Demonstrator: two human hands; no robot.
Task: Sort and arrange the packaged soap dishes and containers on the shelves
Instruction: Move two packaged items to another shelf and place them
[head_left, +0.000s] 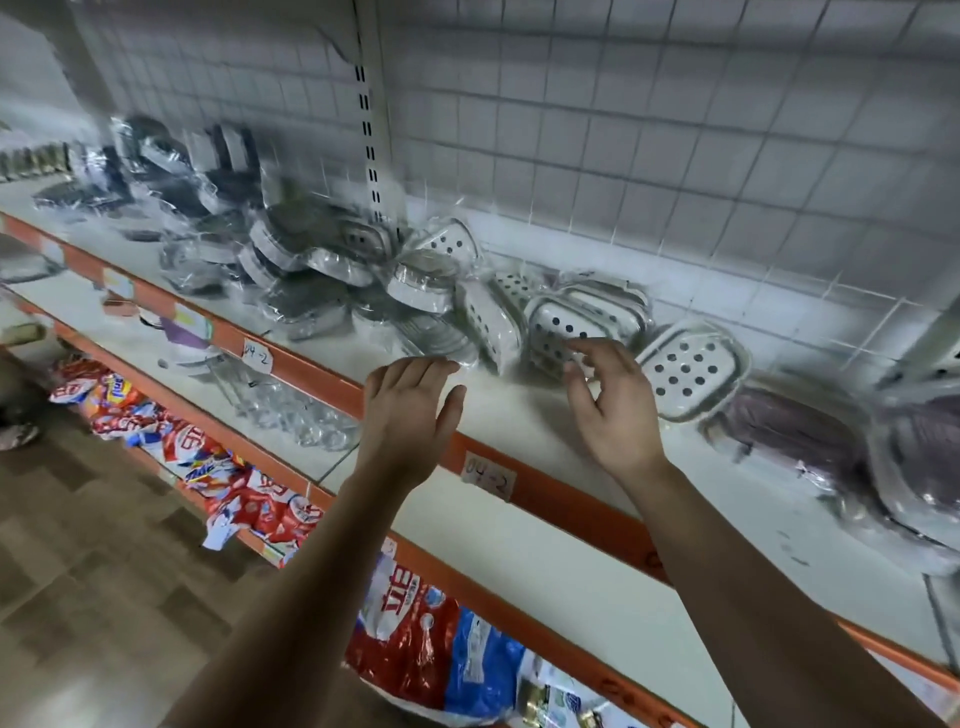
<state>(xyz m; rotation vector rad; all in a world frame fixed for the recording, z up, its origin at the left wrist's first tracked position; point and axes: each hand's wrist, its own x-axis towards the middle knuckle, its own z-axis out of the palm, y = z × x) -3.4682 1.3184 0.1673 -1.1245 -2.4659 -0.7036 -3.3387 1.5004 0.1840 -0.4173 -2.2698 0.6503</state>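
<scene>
Shelf (519, 415): clear-wrapped perforated soap dishes (691, 369), leaning together

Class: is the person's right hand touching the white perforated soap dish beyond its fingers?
Cannot tell. In the head view the right hand overlaps the white perforated soap dish, but blur hides any contact or gap.

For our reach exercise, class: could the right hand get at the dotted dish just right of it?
Probably yes: the right hand hovers open beside the dish, nothing lying between them.
</scene>
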